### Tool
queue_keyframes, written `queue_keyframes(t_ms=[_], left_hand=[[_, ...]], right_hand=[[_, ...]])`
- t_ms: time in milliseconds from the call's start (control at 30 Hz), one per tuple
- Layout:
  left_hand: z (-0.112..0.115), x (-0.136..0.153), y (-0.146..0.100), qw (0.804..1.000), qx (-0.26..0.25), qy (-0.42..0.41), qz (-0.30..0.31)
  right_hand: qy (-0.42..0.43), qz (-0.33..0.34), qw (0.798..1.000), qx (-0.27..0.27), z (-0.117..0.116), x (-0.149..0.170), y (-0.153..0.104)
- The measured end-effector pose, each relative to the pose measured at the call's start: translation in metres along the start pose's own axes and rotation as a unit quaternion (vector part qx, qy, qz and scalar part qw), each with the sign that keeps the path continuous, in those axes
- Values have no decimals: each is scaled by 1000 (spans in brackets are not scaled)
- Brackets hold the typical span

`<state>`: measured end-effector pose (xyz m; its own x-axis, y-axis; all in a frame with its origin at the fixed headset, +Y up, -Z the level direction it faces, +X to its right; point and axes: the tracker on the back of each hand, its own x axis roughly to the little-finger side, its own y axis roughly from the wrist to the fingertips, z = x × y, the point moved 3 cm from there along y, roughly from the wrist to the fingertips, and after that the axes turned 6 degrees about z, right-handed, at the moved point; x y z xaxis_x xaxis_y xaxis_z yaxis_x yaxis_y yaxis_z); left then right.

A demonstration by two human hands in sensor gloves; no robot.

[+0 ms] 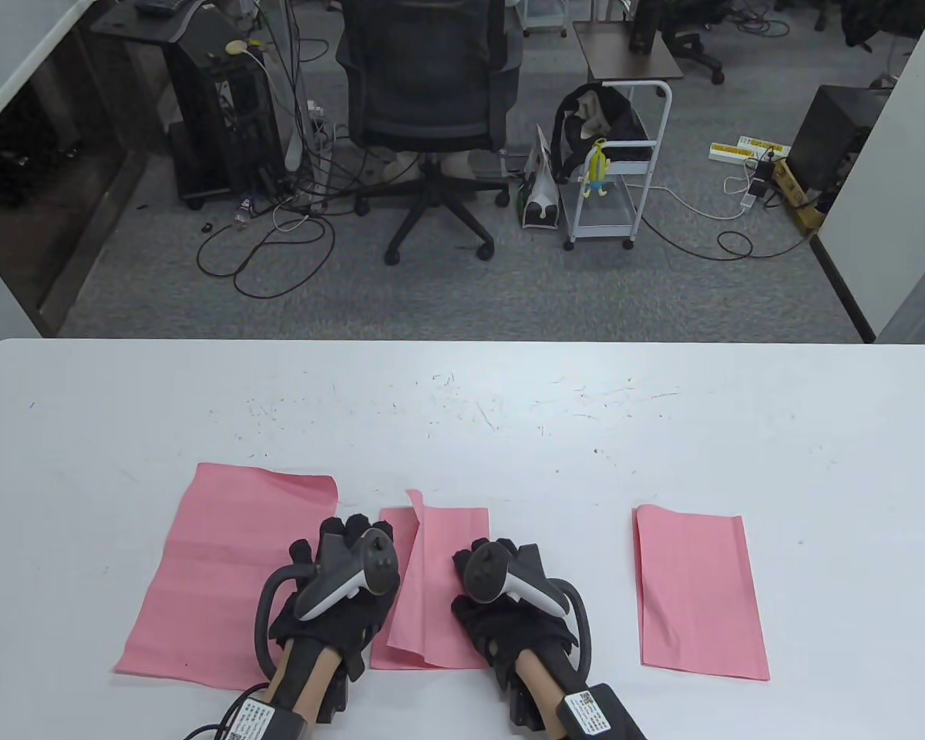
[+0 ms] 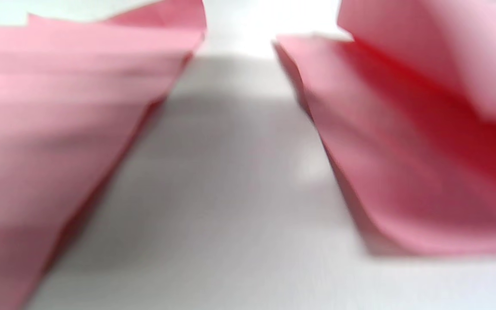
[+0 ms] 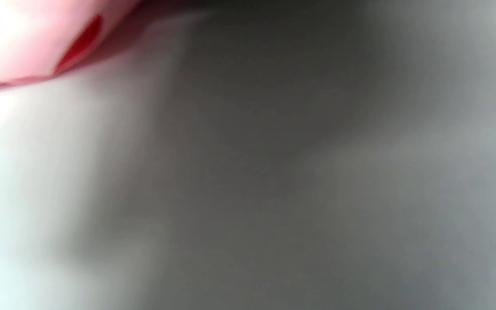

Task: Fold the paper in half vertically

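Three pink papers lie on the white table (image 1: pixel 462 416). A large unfolded sheet (image 1: pixel 216 570) is at the left. A folded paper (image 1: pixel 435 593) lies in the middle, its top flap slightly lifted at the far corner. Another folded paper (image 1: pixel 697 593) lies at the right. My left hand (image 1: pixel 339 539) lies palm down between the large sheet and the middle paper, over the sheet's right edge. My right hand (image 1: pixel 501 559) lies palm down at the middle paper's right edge. The left wrist view shows the sheet (image 2: pixel 58 129) and the middle paper (image 2: pixel 403 150). The right wrist view is blurred, with pink paper (image 3: pixel 15 43) at its top left.
The table's far edge (image 1: pixel 462 343) runs across the middle of the view. Beyond it are an office chair (image 1: pixel 432 100), a white cart (image 1: pixel 617 177) and cables on the floor. The far half of the table is bare and scratched.
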<state>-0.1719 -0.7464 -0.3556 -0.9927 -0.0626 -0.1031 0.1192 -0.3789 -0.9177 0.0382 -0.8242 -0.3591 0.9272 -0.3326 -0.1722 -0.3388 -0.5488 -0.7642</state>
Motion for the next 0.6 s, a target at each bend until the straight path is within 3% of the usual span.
queue_keyframes(t_ms=[133,267,433,600], left_hand=[[-14,-4,-12,998,-34,-38,31],[-7,-31,-12,998,-21,-13,66],[24,-53,1,996,33,32,77],[58,-51,18,991,101,31,77]], right_hand=[[1,0,1000,-1,0,0,0],[3,1,1000,-3,0,0,-1],[4,1,1000,-3,0,1,0],[6,2,1000,-4,0,1,0]])
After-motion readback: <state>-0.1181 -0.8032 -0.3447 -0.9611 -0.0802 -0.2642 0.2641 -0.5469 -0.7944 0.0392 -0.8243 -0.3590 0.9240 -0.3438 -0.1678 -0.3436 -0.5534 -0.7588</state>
